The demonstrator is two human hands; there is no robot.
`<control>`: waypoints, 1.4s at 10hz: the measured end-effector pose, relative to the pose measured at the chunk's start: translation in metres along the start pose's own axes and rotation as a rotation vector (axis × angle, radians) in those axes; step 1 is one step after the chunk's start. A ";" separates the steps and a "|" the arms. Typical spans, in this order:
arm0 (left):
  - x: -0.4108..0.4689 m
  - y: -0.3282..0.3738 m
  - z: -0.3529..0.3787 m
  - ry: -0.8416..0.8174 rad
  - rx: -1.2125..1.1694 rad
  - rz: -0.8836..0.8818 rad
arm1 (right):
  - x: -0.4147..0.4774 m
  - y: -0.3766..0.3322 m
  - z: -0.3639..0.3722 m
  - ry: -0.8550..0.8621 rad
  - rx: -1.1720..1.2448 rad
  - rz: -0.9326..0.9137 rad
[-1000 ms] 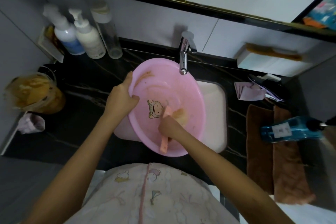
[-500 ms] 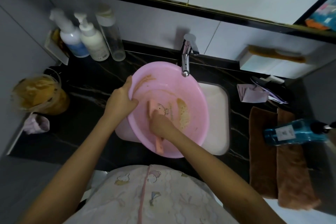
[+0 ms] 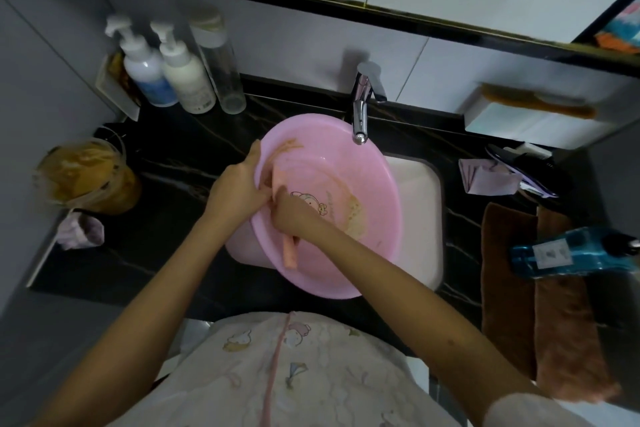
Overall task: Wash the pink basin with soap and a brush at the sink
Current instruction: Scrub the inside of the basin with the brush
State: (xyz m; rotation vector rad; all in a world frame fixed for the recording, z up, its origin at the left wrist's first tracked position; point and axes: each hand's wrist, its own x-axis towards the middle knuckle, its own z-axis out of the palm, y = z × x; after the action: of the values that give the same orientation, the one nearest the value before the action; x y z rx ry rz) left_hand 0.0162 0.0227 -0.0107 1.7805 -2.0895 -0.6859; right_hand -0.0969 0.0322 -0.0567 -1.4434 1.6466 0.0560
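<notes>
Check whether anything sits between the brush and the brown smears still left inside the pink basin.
Nothing visible does. The right hand holds the brush against the pink basin by its left wall, where the left hand grips the rim. The smear on the right of the basin floor lies open; the faucet hangs above the far rim.

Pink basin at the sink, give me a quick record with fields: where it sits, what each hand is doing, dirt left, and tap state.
basin: pink basin, tilted over the white sink
left hand: grips the basin's left rim
right hand: holds the brush, head against the inner left wall
dirt: brown smears near the upper rim and on the bottom
tap: over the basin, no water visible
</notes>
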 end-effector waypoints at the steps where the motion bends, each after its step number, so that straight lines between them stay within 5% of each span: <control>1: 0.000 0.000 -0.003 -0.032 -0.001 0.011 | 0.015 0.017 -0.021 0.122 -0.011 0.165; 2: 0.001 0.000 -0.001 -0.022 -0.029 0.006 | 0.011 0.026 -0.029 0.113 -0.007 0.242; 4: 0.001 -0.001 -0.001 -0.013 -0.039 0.025 | 0.013 -0.001 -0.019 0.078 0.213 0.070; 6: 0.000 -0.003 0.001 -0.041 -0.078 -0.017 | 0.002 0.047 -0.020 0.215 0.065 0.357; 8: 0.003 -0.008 0.005 0.003 -0.153 0.023 | -0.032 0.068 -0.022 -0.257 -0.330 0.434; 9: 0.004 -0.004 0.004 0.008 -0.152 0.039 | -0.045 0.052 -0.004 -0.289 -0.322 0.304; 11: 0.003 0.003 0.001 0.006 -0.092 0.042 | -0.012 0.028 -0.019 0.126 -0.128 0.210; 12: 0.002 -0.001 0.003 0.015 -0.094 0.050 | -0.008 0.057 -0.036 0.164 -0.315 0.265; 13: 0.003 -0.008 0.008 0.006 -0.143 0.053 | -0.033 0.081 -0.026 0.023 -0.621 0.339; 14: 0.004 -0.013 0.010 0.011 -0.180 0.086 | -0.068 0.077 -0.013 -0.325 -0.690 0.307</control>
State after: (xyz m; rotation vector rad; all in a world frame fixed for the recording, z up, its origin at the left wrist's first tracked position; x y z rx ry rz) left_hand 0.0211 0.0193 -0.0259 1.5844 -2.0145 -0.8110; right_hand -0.1732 0.1009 -0.0448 -1.5396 1.6255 1.0642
